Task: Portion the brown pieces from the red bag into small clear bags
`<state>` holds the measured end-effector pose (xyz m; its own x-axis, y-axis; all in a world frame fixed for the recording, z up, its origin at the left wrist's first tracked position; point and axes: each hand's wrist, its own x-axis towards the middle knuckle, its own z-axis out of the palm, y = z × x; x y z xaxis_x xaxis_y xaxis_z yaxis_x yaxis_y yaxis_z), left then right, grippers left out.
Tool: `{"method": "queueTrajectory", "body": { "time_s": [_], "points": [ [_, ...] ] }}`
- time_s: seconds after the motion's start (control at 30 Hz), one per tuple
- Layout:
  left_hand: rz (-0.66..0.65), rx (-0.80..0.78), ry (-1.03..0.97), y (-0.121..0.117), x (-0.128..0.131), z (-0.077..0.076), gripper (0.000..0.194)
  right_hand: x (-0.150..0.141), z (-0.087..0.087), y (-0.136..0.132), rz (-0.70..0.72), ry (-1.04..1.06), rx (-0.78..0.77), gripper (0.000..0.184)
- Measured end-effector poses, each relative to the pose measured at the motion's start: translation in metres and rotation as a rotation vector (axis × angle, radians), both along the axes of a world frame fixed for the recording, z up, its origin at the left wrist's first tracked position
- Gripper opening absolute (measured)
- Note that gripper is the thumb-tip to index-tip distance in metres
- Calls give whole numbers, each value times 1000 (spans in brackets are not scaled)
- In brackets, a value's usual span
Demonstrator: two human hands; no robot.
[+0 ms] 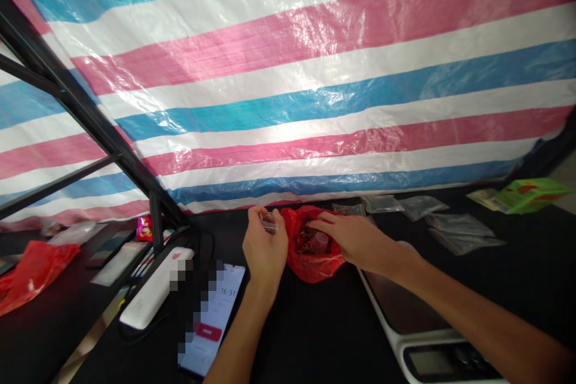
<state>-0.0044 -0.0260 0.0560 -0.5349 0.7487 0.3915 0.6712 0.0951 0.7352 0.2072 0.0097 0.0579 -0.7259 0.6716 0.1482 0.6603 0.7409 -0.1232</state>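
1. Sitting between the two hands, the red bag [315, 270] holds brown bits [305, 241] and a small cup [321, 242]; its mouth faces up.
2. The bag looks thin, soft and slippery, likely light in itself and quick to sag; the gathered rim seems the best hold, lest the loose bits spill.
3. The cup, just below the right fingertips, looks light, smooth and fairly stiff; its wall near the rim should suit a gentle pinch.
4. The right hand [348, 233] reaches over the bag's right edge, fingers stretched above the bits; whether they pinch anything I cannot tell.
5. The left hand [265, 246], just beside the bag's left edge, curls its fingers and thumb around a clear piece [270, 223], probably flimsy plastic.
6. Under the right forearm lies the scale [400, 303]; beyond that hand lie clear bags [465, 233] and, farther right, a green packet [533, 195].
7. Left of the left forearm are the phone [218, 315] and a white case [157, 288].
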Motion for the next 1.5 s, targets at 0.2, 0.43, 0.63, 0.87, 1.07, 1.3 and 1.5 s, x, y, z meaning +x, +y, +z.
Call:
{"method": "queueTrajectory", "body": {
  "time_s": [0.2,0.43,0.63,0.87,1.07,1.3,1.5],
  "points": [
    [-110,-384,185,-9,12,-10,21,1,7,0,4,9,-40,63],
    [-282,-456,51,-8,16,-22,33,-3,6,0,13,38,-77,54],
    [-360,-289,-114,0,6,-20,29,-4,4,1,17,-10,-148,40],
    [-185,-261,-3,1,-1,-11,23,-6,9,-1,-51,-45,-101,25],
    [-336,-517,-41,1,-6,-26,24,-10,5,-1,-78,-77,-106,19],
    [-409,-302,-304,11,-1,-41,26,-10,-1,0,-69,-100,-132,17],
    [-340,-254,-361,19,-11,-46,23,-13,-11,2,-73,-35,-71,27]
  ]
}}
